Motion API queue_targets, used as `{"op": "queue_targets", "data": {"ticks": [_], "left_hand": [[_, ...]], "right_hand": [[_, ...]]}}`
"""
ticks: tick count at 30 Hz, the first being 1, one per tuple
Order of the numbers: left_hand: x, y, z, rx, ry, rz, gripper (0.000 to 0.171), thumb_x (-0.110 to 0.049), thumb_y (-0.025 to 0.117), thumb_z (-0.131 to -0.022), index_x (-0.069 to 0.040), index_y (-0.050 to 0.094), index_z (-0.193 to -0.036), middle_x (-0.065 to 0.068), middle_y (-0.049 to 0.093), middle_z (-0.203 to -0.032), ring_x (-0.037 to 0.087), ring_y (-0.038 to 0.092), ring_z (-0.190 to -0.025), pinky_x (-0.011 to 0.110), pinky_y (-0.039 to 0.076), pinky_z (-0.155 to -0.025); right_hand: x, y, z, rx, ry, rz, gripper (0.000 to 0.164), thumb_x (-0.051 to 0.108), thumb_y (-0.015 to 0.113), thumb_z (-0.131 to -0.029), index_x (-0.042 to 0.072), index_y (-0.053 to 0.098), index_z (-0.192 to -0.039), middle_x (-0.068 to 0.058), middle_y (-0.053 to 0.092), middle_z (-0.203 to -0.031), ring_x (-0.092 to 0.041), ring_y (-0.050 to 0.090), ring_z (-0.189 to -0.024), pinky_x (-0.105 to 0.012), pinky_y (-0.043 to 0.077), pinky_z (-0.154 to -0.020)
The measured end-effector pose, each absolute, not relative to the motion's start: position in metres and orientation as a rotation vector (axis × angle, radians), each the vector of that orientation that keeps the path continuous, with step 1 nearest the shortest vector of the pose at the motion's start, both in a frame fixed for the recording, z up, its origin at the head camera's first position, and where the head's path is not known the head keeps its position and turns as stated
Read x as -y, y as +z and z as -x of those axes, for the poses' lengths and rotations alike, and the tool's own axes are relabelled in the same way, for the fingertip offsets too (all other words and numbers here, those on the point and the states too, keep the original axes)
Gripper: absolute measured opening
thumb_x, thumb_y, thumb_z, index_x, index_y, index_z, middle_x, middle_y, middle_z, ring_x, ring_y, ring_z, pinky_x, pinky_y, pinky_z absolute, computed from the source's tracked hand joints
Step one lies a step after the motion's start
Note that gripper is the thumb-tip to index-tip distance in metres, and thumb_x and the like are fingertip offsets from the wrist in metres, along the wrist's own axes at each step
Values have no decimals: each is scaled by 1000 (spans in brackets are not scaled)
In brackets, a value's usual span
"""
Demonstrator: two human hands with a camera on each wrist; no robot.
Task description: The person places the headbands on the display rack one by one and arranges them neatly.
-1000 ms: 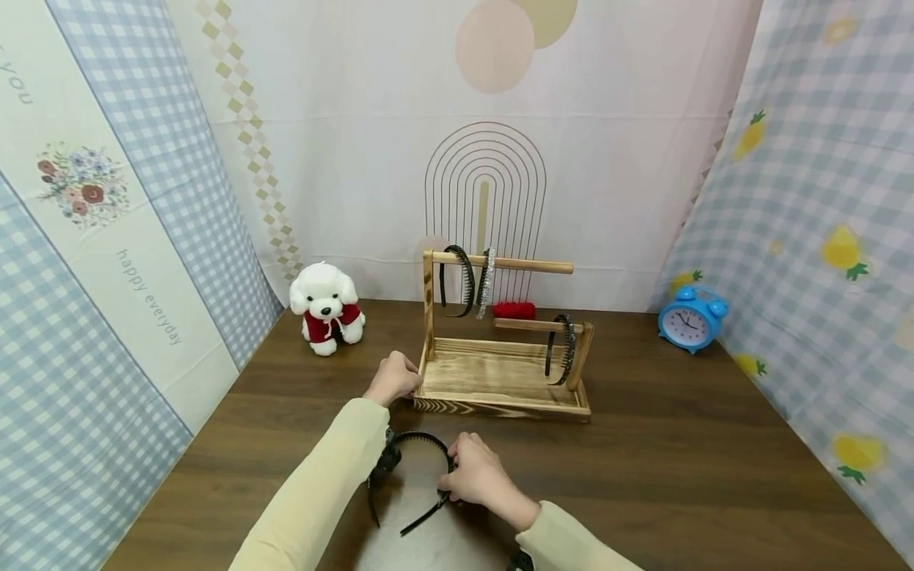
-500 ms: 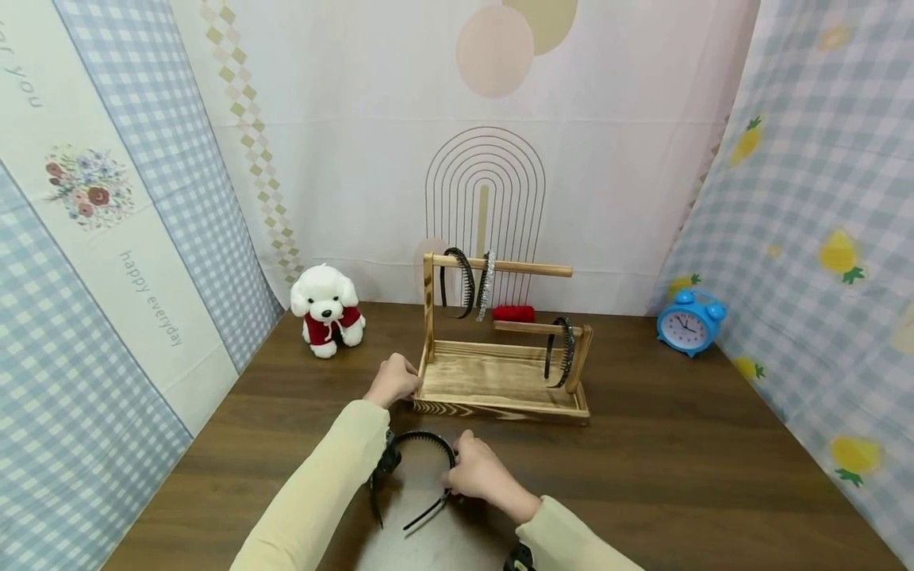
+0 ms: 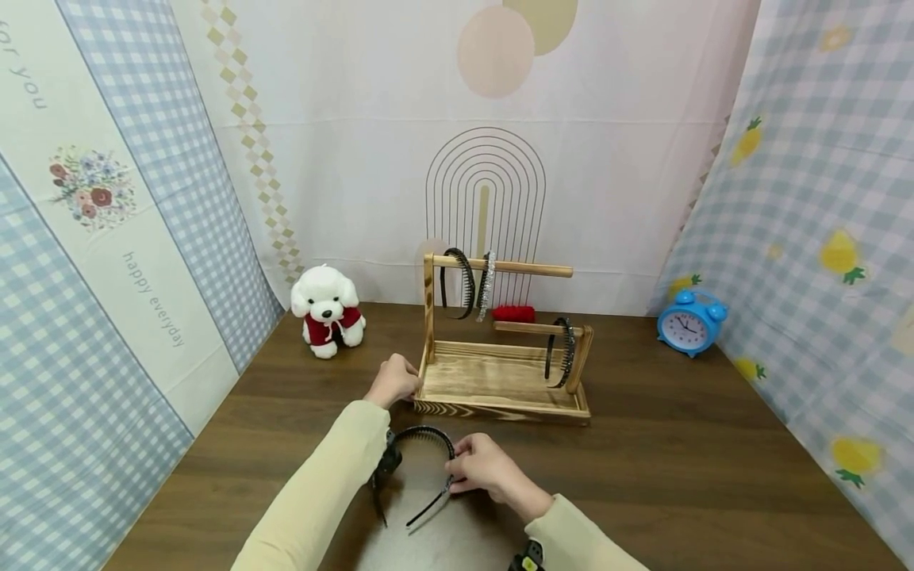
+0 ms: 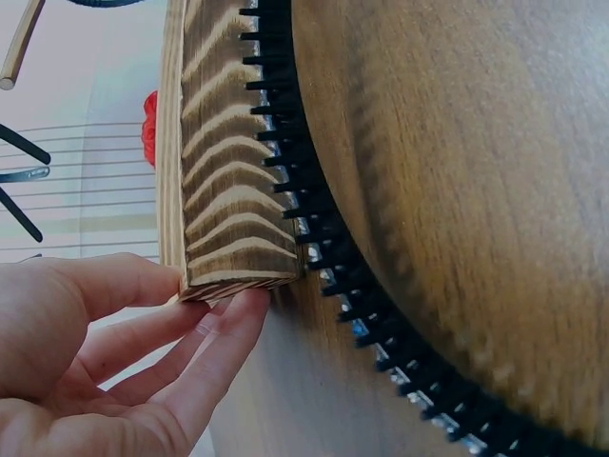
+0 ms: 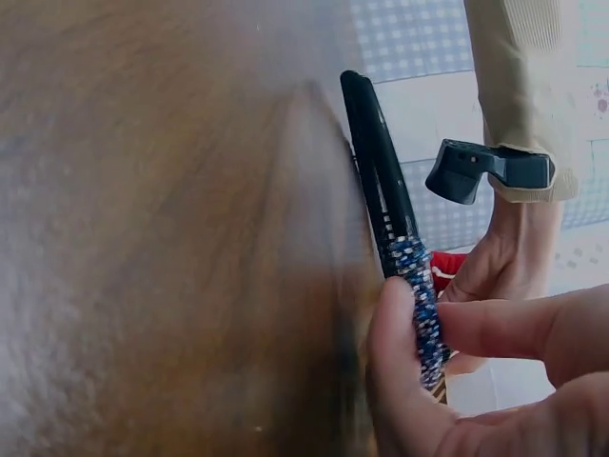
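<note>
My right hand (image 3: pixel 493 469) pinches a black toothed headband (image 3: pixel 431 431) between thumb and fingers along its right side. In the right wrist view, that headband (image 5: pixel 381 157) shows blue and silver sparkle where the fingers grip it, and its bare black end points away. My left hand (image 3: pixel 394 380) holds the front left corner of a wooden rack (image 3: pixel 500 411). Fingers lie on two sides of the rack's corner (image 4: pixel 238 219) in the left wrist view, with the headband's teeth beside it. My left wrist hides part of the headband in the head view.
Two headbands hang on the rack's upper bar (image 3: pixel 535 268); another headband (image 3: pixel 569 353) hangs on the lower bar. A white toy dog (image 3: pixel 324 305) stands at the back left, a blue alarm clock (image 3: pixel 689 325) at the back right. Something red (image 3: pixel 514 314) lies behind the rack.
My right hand has shifted slightly right and its grip on the headband has altered. The headband's near end has moved a little away from me. My left hand stays at the rack's corner.
</note>
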State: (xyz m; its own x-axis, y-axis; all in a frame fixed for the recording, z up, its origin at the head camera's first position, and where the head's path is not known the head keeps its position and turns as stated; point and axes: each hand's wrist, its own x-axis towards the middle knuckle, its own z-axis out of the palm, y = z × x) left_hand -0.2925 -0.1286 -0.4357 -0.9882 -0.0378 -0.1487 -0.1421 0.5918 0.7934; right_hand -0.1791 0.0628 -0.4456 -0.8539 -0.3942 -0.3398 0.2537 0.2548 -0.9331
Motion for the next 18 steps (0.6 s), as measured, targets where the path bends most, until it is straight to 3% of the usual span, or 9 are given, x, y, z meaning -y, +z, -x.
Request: {"op": "queue_targets", "data": {"ticks": [2,18], "left_hand": [[129,-436,292,-2702,1364,155,18,2,61,-84,9,72,-96,21,69,-87,16,64,-56,30,61,-59],[128,-435,290,-2693,1369,160,21,2,61,-87,11,71,-102,21,68,-86,13,61,-54,28,60,-58]], "right_hand": [[-63,-445,178,-1977,-1678,116,33,-4,59,-90,-17,47,-118,-19,59,-93,-17,63,-68,-31,62,-65],[-63,-447,173,-1898,-1820,186,31,0,58,-93,-18,49,-117,-25,67,-91,-13,64,-65,-30,62,-63]]}}
